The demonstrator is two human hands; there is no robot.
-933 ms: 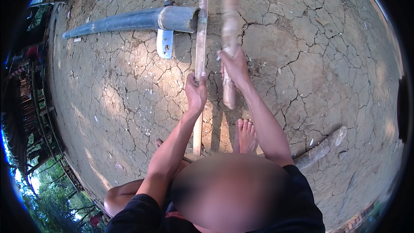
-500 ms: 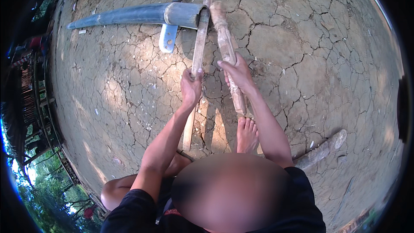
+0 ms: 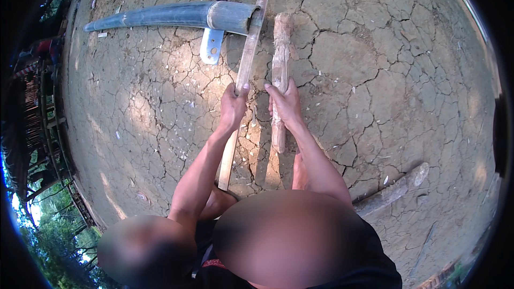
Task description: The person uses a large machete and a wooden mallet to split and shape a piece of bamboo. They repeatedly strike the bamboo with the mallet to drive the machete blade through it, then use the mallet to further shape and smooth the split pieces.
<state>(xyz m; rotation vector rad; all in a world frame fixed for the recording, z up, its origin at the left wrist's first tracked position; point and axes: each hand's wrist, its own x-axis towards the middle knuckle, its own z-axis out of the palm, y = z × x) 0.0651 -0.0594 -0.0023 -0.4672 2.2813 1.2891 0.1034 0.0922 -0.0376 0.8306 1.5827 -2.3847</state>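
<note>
My left hand point(image 3: 233, 110) clamps the wooden slat point(image 3: 249, 53), best held steady, my right hand point(image 3: 287, 105) wrapped tight round the wooden club point(image 3: 280, 64)

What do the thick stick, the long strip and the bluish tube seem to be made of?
Thick stick: apparently wood, rough, with frayed fibres.
Long strip: probably wood or bamboo, pale, flat, bare-looking.
Bluish tube: likely bamboo, fairly smooth, with a pale node-like ring.

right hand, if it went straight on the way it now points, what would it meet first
The right hand angles forward and left, so probably the long wooden strip, beyond where the left hand grips it, though their relative heights are unclear.
</note>
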